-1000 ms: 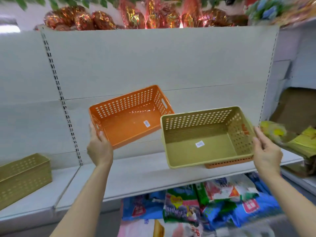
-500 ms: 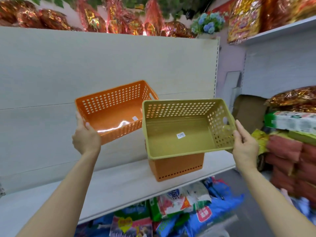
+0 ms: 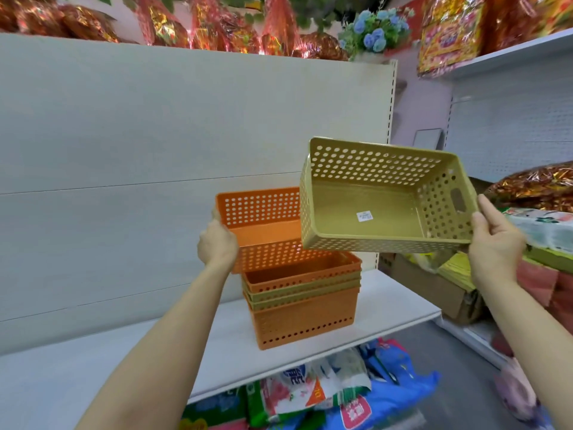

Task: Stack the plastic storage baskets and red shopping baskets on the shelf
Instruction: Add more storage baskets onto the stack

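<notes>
My left hand [image 3: 217, 245] grips the left end of an orange perforated basket [image 3: 263, 225], held tilted just above a nested stack of orange and olive baskets [image 3: 302, 308] on the white shelf [image 3: 124, 361]. My right hand [image 3: 493, 243] holds the right end of an olive-yellow perforated basket [image 3: 384, 197] with a white label inside. That olive basket hangs higher, in front of and to the right of the orange one, hiding the orange basket's right part.
The shelf's white back panel [image 3: 155, 150] rises behind the stack. Foil-wrapped goods and blue artificial flowers [image 3: 372, 32] sit on top. Packaged goods and a cardboard box [image 3: 434, 287] fill the right-hand shelving. Colourful bags [image 3: 341, 395] lie below the shelf.
The view has swung right. The orange basket has dropped down toward the stack on the shelf. The olive basket has lifted up and to the right, off the stack.
</notes>
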`<state>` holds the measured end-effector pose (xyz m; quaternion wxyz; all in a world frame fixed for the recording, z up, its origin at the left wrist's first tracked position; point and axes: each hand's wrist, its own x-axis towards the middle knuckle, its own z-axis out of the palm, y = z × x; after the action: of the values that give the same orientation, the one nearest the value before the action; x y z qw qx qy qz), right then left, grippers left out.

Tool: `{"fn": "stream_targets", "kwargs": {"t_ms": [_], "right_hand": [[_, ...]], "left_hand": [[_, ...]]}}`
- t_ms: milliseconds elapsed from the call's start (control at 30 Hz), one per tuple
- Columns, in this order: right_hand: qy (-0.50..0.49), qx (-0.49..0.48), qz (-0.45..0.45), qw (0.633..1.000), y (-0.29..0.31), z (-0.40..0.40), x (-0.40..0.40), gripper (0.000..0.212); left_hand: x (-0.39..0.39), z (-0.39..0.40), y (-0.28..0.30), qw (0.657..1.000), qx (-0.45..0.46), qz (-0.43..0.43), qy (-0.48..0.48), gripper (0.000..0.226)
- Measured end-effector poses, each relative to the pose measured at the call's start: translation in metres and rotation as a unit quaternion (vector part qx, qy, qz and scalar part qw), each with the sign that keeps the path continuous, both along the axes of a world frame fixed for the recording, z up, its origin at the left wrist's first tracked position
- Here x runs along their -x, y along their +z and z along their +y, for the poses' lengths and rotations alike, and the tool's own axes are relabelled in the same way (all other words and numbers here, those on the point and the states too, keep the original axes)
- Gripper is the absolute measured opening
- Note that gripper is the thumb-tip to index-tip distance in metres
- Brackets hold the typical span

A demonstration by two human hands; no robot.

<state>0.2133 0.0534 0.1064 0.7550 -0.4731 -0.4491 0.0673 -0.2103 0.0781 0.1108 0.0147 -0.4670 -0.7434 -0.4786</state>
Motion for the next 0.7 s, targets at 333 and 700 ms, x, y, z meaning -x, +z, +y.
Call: {"fn": "stream_targets", "kwargs": {"t_ms": [333,700], "right_hand": [[0.035,0.02,-0.007,0.999,0.013,0.065,0.005,0.037],[0.168,0.088,0.011,0.982,0.025,0.122,0.066,0.037]], "left_hand": [[-0.048,0.036,-0.003,0.995,0.07,0.074,0.003,0.044],[-0.035,0.027,-0.031,0.991,0.1,0.08,0.049,0.044]]}}
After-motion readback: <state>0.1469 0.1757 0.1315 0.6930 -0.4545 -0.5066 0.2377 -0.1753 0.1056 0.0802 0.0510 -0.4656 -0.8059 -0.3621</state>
